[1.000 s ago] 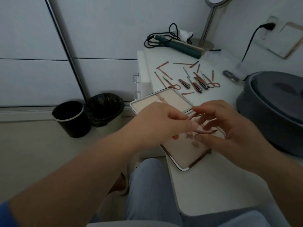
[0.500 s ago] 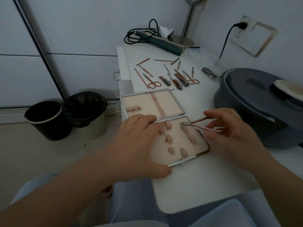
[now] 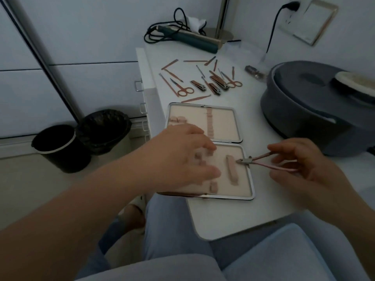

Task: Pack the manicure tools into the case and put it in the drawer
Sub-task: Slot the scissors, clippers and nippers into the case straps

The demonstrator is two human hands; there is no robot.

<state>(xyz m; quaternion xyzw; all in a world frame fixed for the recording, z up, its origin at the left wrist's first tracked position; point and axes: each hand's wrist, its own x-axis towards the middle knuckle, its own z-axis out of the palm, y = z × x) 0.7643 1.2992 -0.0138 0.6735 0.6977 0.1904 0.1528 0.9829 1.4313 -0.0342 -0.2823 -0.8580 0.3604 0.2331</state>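
The right hand (image 3: 304, 169) grips the nipper (image 3: 263, 162) by its 2 handles, its tip at the case's right rim. The left hand (image 3: 182, 157) lies open and flat on the open case (image 3: 251, 179) at the worktop's (image 3: 233, 218) near edge. The other tools (image 3: 203, 82) lie toward its far edge.

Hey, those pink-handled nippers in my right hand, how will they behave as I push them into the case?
The nippers look like rigid metal, so they probably won't flex. Their two thin handles are splayed, likely sprung, so the right hand may need to squeeze them. The smooth handles could slip, and the left hand on the open case should stop it sliding.
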